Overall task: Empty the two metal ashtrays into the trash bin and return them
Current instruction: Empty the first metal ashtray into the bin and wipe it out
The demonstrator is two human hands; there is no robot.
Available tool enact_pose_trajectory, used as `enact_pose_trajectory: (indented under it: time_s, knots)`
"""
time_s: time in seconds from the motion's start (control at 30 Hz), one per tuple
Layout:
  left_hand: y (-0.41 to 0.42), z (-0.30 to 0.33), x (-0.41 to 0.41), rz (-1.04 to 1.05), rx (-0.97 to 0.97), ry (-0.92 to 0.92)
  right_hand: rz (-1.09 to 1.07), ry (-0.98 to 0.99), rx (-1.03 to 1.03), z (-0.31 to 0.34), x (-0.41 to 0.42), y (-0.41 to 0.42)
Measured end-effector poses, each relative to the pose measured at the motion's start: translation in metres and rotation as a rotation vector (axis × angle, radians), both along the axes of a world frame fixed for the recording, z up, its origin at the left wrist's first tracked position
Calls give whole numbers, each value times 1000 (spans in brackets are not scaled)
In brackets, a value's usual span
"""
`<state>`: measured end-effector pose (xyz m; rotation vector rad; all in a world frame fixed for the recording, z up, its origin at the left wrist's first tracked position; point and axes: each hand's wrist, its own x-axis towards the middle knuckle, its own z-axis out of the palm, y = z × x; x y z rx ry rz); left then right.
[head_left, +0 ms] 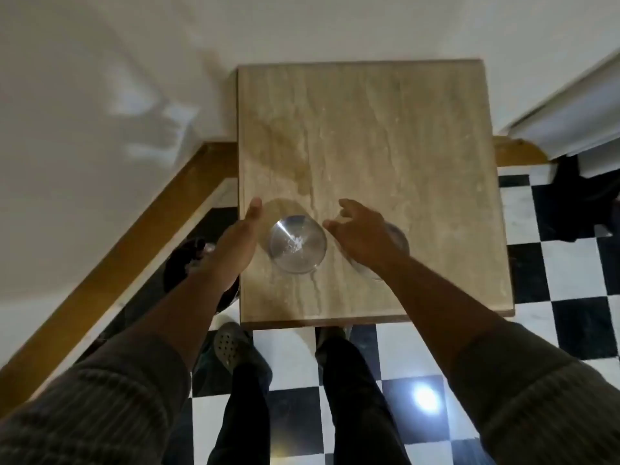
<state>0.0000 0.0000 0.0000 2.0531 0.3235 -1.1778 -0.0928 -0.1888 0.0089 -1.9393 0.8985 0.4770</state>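
A person stands at a small square table (385,129) with a beige stone-like top, placed against a white wall (84,95), and looks down on it from above. Near the front left part of the top sits a round metal ashtray (298,245), shiny, with a small pale speck of ash or reflection inside it. The left hand (240,245) is just beside the ashtray on its left side, with the palm turned toward it and the fingers stretched forward and together; it does not hold anything. The right hand (360,231) is over the table on the right side of the same ashtray, the fingers spread and a little curled, also empty. Behind the right hand and wrist a second round metal object (397,237) shows partly; it is probably the second ashtray, but most of it is hidden and the picture is blurred there. Both forearms come out from ribbed grey-brown sleeves (100,407). Under the table edge the floor (570,263) has black and white square tiles, and the person's dark trousers and a perforated grey shoe (231,344) are visible. Left of the table, low on the floor, is a dark object (183,263) that I cannot identify clearly.
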Motion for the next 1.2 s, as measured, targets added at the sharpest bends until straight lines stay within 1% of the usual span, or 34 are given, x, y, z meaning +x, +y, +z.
enact_pose_trajectory:
  time_s: [0.07,0.17,0.23,0.3,0.43,0.53,0.63,0.7,0.73,0.8,0.87,1.0,1.07,1.2]
  knots:
    - [-1,-18,-1,62,-5,68,81,-9,-69,-21,13,6]
    - [2,-46,-5,148,-17,113,295,66,-216,-52,29,16]
    - [2,-55,-7,183,-59,136,403,97,-281,-64,37,21]
    - [0,-58,-8,199,-118,144,450,129,-346,-70,42,23]
    - [0,-56,-8,342,-184,169,522,154,-416,-73,44,31]
    - [13,-55,1,409,-154,182,548,89,-402,-69,47,39]
    - [47,-55,15,484,-148,236,569,3,-353,-63,58,56]
    - [73,-56,24,563,-117,311,554,-43,-303,-60,69,71]
    - [90,-57,29,602,-117,379,546,-69,-270,-62,77,83]
    - [120,-60,36,616,-183,551,532,-102,-222,-65,93,109]
    - [143,-65,39,586,-308,657,513,-138,-194,-69,105,132]
    - [186,-75,47,676,-558,721,557,-222,-169,-81,123,178]
    - [205,-85,51,683,-608,740,592,-224,-154,-88,128,197]
    - [228,-108,57,607,-648,741,618,-204,-134,-102,131,220]
